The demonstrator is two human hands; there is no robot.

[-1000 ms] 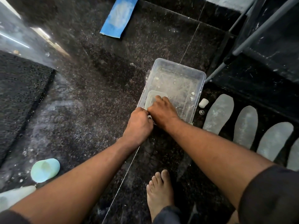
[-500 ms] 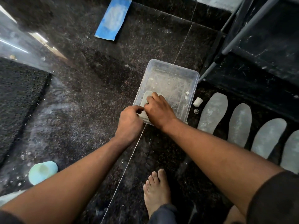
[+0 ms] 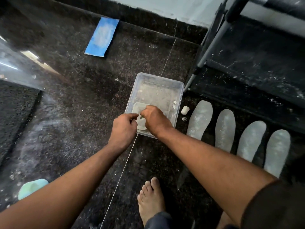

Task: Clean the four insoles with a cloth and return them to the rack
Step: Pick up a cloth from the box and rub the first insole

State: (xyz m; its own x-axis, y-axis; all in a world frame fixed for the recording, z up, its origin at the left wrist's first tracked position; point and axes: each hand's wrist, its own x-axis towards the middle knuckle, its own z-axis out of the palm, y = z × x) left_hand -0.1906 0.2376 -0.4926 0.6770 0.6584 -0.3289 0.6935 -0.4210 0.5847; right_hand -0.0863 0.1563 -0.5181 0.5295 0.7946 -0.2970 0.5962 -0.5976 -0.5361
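Both hands were down at the near end of a clear plastic tub [image 3: 180, 90] that sat on the dark speckled floor [image 3: 82, 100]. The right hand [image 3: 156, 120] reached over the tub's near rim, its grip curled around something small and dark pinched at the fingertips; I could not tell what it was. The left hand [image 3: 123, 129] hovered just beside it at the tub's near-left corner, fingers bent toward the same spot, and whether its grip had closed on anything I could not tell. Under the right hand lay a pale squarish piece [image 3: 137, 108] on the tub's dusty bottom.

The four insoles [image 3: 199, 119] lay in a row on the floor to the right of the tub, grey and powdered white, toes toward the rack [image 3: 214, 42], none of them on it. Between tub and nearest insole sat a small white lump [image 3: 184, 110]. A blue strip [image 3: 101, 37] lay farther off near the wall, a pale green round thing [image 3: 32, 187] by the left forearm, and a bare foot [image 3: 151, 199] stood close below.
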